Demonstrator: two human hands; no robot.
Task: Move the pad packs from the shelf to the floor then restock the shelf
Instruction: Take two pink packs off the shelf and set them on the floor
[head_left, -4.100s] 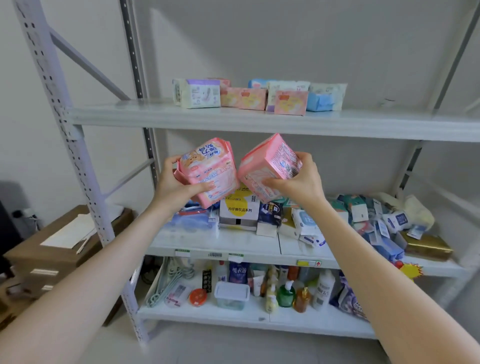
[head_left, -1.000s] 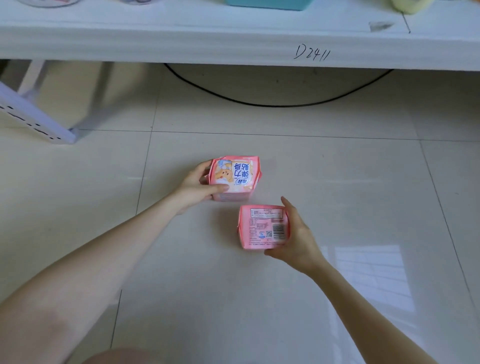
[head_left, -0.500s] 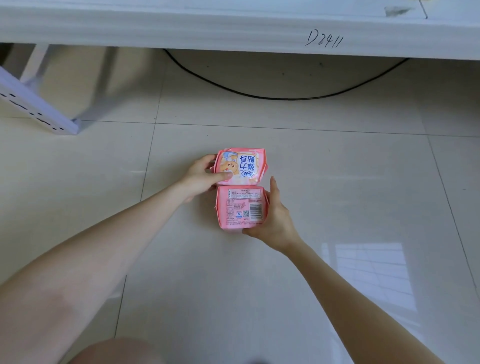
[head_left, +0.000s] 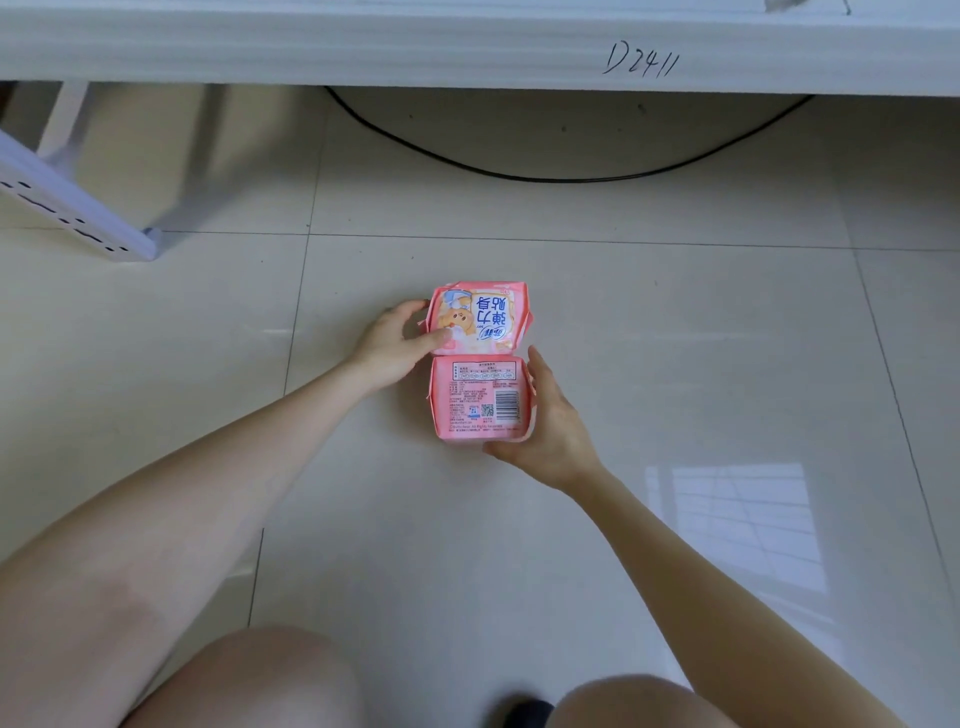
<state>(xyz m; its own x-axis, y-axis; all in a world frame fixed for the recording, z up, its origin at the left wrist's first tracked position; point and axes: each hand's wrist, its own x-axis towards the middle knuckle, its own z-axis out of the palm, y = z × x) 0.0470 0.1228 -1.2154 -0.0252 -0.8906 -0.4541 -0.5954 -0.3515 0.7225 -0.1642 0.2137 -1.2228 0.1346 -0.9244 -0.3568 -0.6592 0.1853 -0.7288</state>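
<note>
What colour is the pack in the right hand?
The pack is pink with black print; head view.

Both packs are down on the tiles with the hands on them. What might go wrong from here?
1. The tiled floor looks glossy; as the left hand and right hand release, the far pack and near pack, now touching, may slide apart.
2. Both packs lie just ahead of the knees, so standing up might kick or tread on them.
3. The shelf edge hangs close in front; rising carelessly may bump it.
</note>
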